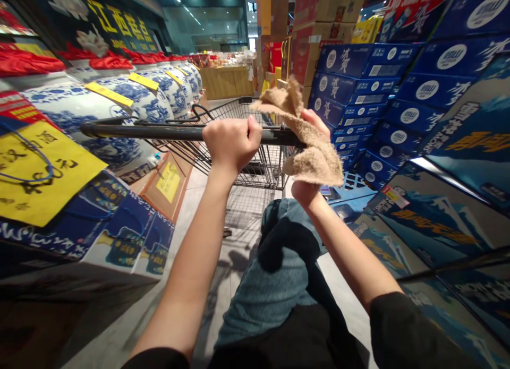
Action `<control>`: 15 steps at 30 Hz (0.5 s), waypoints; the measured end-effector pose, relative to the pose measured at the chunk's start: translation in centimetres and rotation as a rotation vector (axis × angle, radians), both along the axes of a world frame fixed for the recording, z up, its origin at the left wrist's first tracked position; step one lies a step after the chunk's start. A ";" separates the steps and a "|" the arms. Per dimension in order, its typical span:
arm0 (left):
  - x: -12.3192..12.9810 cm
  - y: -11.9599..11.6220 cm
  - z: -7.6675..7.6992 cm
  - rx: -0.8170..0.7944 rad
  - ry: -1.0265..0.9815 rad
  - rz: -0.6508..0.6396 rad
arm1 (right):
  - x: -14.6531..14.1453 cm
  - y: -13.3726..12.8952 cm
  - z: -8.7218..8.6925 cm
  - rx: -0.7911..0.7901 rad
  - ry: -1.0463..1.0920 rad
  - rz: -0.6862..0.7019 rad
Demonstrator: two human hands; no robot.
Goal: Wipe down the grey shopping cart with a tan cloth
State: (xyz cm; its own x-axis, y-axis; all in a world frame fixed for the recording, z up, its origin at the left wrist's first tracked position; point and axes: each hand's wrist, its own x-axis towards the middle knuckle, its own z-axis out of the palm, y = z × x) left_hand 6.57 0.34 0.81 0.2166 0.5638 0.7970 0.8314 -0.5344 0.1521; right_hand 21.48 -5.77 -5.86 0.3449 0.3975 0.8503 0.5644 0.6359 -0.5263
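My left hand (232,144) is closed around the black handle of a wire shopping cart (159,130). My right hand (314,146) grips a crumpled tan terry cloth (308,140), which drapes over the fingers and hides most of the palm. That hand sits at the right end of the handle, though the cloth hides whether it touches the bar. Beyond the handle, the metal mesh basket of the cart (235,119) holds nothing I can make out.
Large blue-and-white porcelain jars (123,98) with yellow tags line the left of the aisle. Stacked blue cartons (398,109) rise on the right, with brown cardboard boxes (322,24) above. A wooden display counter (227,82) stands far ahead.
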 end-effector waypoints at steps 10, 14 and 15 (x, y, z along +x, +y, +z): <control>0.2 -0.3 0.3 -0.046 -0.017 -0.033 | 4.9 -1.6 4.9 -0.129 -0.264 0.499; 0.3 -0.5 0.5 -0.100 -0.010 -0.034 | 4.1 0.5 4.3 -0.044 -0.170 0.188; 0.3 -0.5 0.4 -0.093 -0.014 -0.029 | 3.8 1.1 4.0 0.019 -0.198 0.122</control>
State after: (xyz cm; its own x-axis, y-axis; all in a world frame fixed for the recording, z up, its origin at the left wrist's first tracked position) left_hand 6.87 -0.11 1.25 0.2233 0.6291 0.7446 0.8131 -0.5414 0.2136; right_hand 25.29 -4.71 -1.86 0.1215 0.4096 0.9041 0.5740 0.7141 -0.4006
